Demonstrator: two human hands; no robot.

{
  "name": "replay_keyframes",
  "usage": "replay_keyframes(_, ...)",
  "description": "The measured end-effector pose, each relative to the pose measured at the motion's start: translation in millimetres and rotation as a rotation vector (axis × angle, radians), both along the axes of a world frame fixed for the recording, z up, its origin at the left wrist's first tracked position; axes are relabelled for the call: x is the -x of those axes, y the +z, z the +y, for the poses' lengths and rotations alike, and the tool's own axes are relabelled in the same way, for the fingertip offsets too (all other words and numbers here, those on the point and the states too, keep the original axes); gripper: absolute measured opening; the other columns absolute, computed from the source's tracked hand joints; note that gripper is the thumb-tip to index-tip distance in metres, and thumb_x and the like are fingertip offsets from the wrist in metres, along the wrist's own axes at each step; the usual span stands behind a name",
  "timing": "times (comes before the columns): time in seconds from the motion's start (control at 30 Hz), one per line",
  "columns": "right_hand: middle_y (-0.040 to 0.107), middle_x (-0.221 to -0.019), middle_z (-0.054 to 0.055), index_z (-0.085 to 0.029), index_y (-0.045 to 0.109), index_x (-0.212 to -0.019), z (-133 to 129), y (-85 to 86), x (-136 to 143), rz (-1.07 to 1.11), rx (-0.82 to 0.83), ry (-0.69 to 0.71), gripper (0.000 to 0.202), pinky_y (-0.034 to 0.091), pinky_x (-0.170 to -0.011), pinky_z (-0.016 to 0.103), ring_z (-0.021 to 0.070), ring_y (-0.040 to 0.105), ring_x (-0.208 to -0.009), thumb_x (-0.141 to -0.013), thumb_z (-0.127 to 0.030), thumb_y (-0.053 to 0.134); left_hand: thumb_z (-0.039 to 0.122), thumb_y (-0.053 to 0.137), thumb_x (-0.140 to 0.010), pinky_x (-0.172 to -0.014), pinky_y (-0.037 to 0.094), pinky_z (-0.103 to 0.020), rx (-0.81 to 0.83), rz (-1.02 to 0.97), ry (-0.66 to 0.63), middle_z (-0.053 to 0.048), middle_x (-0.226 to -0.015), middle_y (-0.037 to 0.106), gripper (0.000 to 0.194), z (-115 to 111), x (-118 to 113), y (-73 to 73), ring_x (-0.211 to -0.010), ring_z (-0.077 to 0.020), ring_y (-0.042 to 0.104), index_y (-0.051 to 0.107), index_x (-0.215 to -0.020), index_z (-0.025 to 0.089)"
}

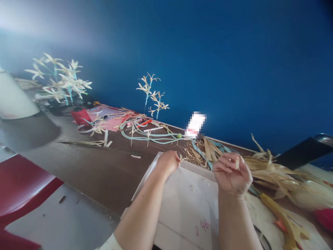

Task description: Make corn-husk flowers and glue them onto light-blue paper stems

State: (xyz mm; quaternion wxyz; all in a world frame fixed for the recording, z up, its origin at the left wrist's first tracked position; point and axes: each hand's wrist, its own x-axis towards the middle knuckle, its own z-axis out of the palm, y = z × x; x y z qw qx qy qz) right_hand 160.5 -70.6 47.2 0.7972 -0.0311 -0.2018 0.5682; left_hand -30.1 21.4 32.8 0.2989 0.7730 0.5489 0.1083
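My left hand [168, 162] is closed above the far edge of a white board [187, 198]. Thin pale petal-like strips [181, 159], looking like dried husk, stick out from its fingertips. My right hand [232, 173] is raised beyond the board's right side, palm partly turned up. Between its thumb and fingers is a small pale piece of husk [237, 163]. Dry husk leaves [212, 149] and small scraps lie just behind the two hands. A longer heap of husk [270, 170] spreads to the right of my right hand.
Pale husk flowers [69, 81] on blue-green stems stand at the back left, with smaller flower stems [147, 88] near the wall. Blue-green cords [145, 139] lie mid-table. A white cylinder [17, 97] stands left; a yellow-handled tool [279, 215] lies right.
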Motion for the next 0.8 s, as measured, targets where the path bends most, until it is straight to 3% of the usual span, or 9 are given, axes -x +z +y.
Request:
replay_keyframes(0.13,0.056,-0.074,-0.005,-0.019,0.053,-0.087,5,-2.1,2,-0.042,0.092,-0.044,0.025,0.044,-0.044,0.012,0.0021,0.048,-0.053,-0.067,-0.01,0.065,0.025,0.062,-0.067,-0.06,0.042,-0.023,0.018,-0.008,0.018,-0.005,-0.076,0.072,0.008,1,-2,-3.0,-0.072,-0.0186,0.065,0.068,-0.071,0.023)
replay_keyframes(0.33,0.054,-0.072,-0.005,-0.018,0.057,-0.081,8,-1.0,7,-0.098,0.212,-0.104,0.02,0.041,-0.042,0.011,0.0018,0.045,-0.05,-0.065,-0.012,0.067,0.024,0.063,-0.069,-0.07,0.046,-0.029,-0.022,-0.051,0.107,-0.01,-0.081,0.072,0.008,-3,0,3.6,-0.079,-0.024,0.066,0.069,-0.073,0.021)
replay_keyframes(0.8,0.053,-0.075,-0.004,-0.017,0.053,-0.082,10,-5.1,5,-0.085,0.218,-0.106,0.024,0.045,-0.044,0.013,0.0015,0.046,-0.052,-0.065,-0.006,0.064,0.029,0.06,-0.074,-0.076,0.049,-0.036,-0.101,-0.007,0.163,-0.017,-0.091,0.07,0.019,-11,3,10.2,-0.088,-0.0295,0.066,0.068,-0.086,0.017)
